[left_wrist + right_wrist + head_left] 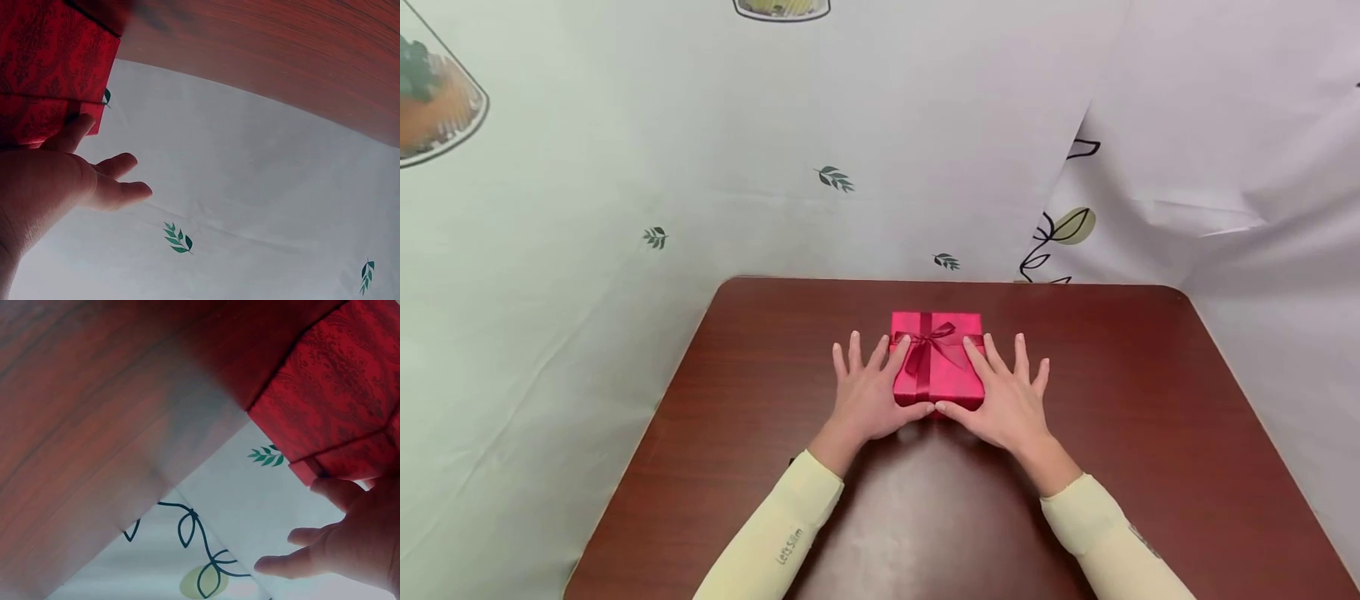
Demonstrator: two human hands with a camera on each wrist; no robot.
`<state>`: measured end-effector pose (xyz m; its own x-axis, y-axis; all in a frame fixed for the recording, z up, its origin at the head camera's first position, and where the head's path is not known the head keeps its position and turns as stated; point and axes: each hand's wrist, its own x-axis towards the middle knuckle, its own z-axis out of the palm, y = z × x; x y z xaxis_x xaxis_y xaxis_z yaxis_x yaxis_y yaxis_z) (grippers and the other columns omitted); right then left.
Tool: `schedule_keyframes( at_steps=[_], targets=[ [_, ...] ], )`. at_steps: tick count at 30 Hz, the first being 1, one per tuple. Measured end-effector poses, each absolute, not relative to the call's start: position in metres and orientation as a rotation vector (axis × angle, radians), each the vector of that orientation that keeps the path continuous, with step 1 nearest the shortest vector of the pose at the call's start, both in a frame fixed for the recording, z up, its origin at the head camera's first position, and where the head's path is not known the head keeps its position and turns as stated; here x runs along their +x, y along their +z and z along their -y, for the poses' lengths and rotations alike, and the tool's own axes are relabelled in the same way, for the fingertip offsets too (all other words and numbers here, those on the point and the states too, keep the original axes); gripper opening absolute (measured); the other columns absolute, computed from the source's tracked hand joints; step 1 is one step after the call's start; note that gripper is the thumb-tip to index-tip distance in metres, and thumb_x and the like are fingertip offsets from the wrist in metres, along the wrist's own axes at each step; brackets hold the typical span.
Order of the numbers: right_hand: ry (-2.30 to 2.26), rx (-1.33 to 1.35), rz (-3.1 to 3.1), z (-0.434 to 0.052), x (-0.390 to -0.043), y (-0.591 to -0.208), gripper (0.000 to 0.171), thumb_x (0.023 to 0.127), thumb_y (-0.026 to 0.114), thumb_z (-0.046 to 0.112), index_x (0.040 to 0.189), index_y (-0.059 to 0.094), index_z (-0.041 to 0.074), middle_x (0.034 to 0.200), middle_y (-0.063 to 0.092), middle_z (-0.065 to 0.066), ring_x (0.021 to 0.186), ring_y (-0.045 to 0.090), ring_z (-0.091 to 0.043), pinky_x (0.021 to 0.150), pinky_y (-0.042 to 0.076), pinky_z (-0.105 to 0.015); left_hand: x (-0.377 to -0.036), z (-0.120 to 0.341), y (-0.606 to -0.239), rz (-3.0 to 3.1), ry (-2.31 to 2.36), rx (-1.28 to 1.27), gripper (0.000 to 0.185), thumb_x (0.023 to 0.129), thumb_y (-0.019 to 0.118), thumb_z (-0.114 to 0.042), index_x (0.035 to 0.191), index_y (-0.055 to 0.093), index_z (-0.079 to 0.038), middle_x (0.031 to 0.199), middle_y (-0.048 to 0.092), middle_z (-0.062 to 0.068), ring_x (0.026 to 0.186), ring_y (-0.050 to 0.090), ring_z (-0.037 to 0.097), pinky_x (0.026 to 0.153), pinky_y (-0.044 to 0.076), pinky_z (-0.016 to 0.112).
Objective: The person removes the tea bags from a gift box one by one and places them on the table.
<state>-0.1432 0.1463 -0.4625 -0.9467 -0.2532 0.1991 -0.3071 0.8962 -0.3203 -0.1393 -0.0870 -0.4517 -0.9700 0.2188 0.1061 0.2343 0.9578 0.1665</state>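
A pink-red gift box (950,379) sits on the table, tied with a dark red ribbon bow (934,337). My left hand (868,402) lies along its left side, fingers spread and straight, the index fingertip at the top's edge. On the opposite side my right hand (1011,407) mirrors it, fingers fanned out. Both thumbs meet at the near side of the box. The left wrist view shows the patterned side of the box (50,56) above the left hand (47,181). In the right wrist view, the right hand (350,537) touches the box's lower edge (356,459).
The box stands toward the far half of a reddish-brown wooden table (737,400). Pale cloth (737,125) printed with leaves hangs behind the table and along both sides. Cream sleeves (775,533) cover both forearms.
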Motion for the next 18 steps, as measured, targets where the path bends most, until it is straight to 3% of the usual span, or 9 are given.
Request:
schedule_keyframes(
  at_steps=[18],
  targets=[
    [0.586, 0.491, 2.805, -0.1497, -0.1483, -0.47, 0.1, 0.077, 0.055, 0.083, 0.158, 0.033, 0.027, 0.157, 0.034, -0.017, 0.15, 0.0, -0.035, 0.106, 0.004, -0.074, -0.1447, 0.0865, -0.457, 2.951, -0.278, -0.392, 0.099, 0.074, 0.061, -0.08, 0.157, 0.036, -0.032, 0.154, 0.04, 0.014, 0.147, 0.007, 0.041, 0.109, -0.007, 0.067]
  ],
)
